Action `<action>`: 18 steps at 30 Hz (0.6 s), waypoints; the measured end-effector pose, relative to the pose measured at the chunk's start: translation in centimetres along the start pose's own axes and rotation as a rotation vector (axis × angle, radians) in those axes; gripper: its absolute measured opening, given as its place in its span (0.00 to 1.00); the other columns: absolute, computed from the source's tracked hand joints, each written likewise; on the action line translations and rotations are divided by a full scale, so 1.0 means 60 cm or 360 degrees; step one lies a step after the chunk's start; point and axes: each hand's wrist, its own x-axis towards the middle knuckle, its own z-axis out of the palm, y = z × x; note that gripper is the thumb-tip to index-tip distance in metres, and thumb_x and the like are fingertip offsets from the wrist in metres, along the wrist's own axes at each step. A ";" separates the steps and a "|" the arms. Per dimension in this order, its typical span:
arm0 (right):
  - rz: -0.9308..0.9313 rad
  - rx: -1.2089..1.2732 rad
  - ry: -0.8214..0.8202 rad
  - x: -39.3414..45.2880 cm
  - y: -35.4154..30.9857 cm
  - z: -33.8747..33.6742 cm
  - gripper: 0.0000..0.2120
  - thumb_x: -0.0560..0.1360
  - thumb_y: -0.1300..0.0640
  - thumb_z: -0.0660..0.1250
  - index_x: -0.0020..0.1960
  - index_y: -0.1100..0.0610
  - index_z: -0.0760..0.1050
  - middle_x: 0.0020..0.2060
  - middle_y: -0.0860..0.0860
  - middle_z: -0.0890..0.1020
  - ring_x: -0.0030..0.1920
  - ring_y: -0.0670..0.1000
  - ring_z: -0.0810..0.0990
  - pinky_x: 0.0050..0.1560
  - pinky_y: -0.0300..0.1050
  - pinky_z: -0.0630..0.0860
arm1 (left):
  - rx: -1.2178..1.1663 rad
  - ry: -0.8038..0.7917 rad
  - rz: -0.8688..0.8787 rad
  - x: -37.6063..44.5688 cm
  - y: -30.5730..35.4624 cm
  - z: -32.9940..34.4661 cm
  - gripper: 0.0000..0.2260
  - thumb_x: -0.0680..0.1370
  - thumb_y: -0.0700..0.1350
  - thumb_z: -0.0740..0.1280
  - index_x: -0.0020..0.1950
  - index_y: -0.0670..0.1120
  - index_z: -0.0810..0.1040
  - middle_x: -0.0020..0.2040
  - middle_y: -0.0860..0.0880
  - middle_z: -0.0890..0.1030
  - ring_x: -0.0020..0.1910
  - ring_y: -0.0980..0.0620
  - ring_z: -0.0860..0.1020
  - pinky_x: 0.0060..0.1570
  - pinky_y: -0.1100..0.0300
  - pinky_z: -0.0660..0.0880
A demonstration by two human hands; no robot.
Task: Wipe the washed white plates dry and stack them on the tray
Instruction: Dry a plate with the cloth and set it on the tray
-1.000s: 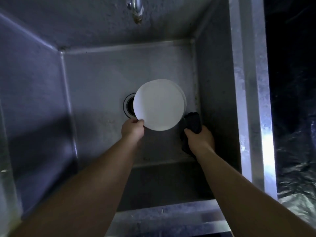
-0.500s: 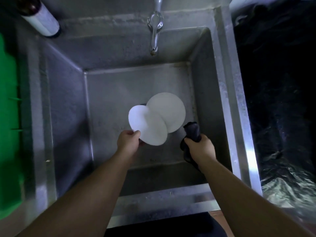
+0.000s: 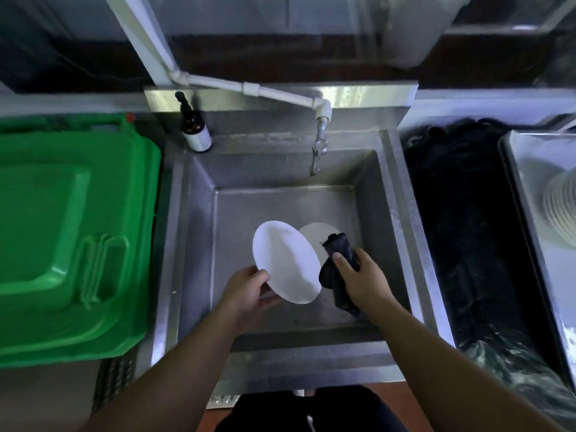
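My left hand [image 3: 249, 289] grips the lower left rim of a white plate [image 3: 285, 261] and holds it tilted above the steel sink [image 3: 193, 232]. A second white plate [image 3: 314, 235] lies on the sink floor behind it, partly hidden. My right hand [image 3: 358, 277] holds a dark cloth [image 3: 338, 257] just right of the lifted plate, its top end near the plate's right edge. At the far right a metal tray [image 3: 523, 194] carries a stack of white plates [image 3: 561, 210], cut off by the frame edge.
A tap [image 3: 318, 151] hangs over the sink's back. A dark soap bottle [image 3: 194, 129] stands on the back left corner. A green bin lid [image 3: 68, 232] fills the left side. Black plastic sheeting [image 3: 467, 232] lies between sink and tray.
My left hand has lifted one plate off the other and raised it, tilted. The view has pulled back and up, so the bin, tap and tray now show. The cloth stays in my right hand.
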 end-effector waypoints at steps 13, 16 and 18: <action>-0.1011 -0.0542 0.0098 -0.065 -0.196 -0.098 0.22 0.84 0.39 0.60 0.76 0.44 0.68 0.67 0.48 0.80 0.62 0.56 0.80 0.58 0.54 0.79 | -0.0231 -0.0190 0.0499 -0.202 0.102 0.082 0.13 0.82 0.32 0.61 0.58 0.39 0.84 0.54 0.38 0.86 0.53 0.40 0.85 0.57 0.40 0.82; -0.1056 -0.0517 0.0020 -0.072 -0.200 -0.113 0.26 0.85 0.41 0.57 0.82 0.45 0.62 0.77 0.48 0.72 0.73 0.56 0.73 0.69 0.53 0.72 | -0.0264 -0.0232 0.0629 -0.238 0.120 0.108 0.14 0.81 0.31 0.61 0.59 0.38 0.83 0.55 0.35 0.85 0.52 0.40 0.85 0.55 0.43 0.83; -0.1053 -0.0450 0.0031 -0.077 -0.201 -0.126 0.26 0.85 0.41 0.57 0.81 0.45 0.62 0.77 0.48 0.72 0.73 0.57 0.74 0.69 0.53 0.72 | -0.0323 -0.0200 0.0671 -0.256 0.128 0.127 0.13 0.81 0.30 0.61 0.60 0.37 0.82 0.57 0.33 0.84 0.51 0.38 0.85 0.54 0.42 0.83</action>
